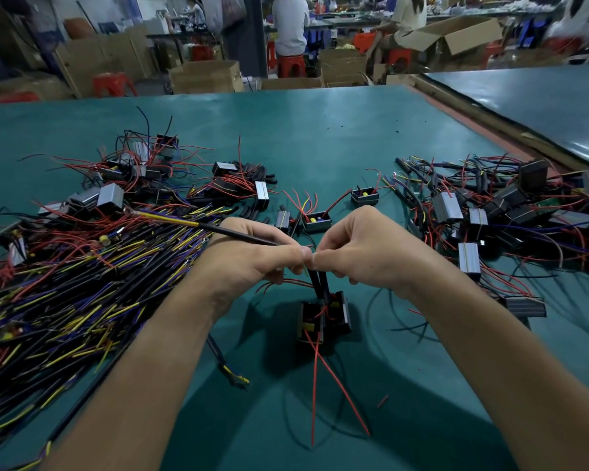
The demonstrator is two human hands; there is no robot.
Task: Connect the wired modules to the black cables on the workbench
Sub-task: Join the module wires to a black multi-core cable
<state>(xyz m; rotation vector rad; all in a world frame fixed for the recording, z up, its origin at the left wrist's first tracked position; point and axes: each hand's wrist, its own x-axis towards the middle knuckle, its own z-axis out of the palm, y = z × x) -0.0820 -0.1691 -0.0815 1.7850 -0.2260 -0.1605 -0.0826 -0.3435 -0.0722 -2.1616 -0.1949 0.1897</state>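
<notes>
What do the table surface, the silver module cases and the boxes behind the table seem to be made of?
The table surface looks like a green rubber or vinyl mat: soft sheen, no grain. The silver module cases look like bare aluminium: grey metallic shine, ribbed sides. The boxes look like brown corrugated cardboard: matt, folded flaps.
</notes>
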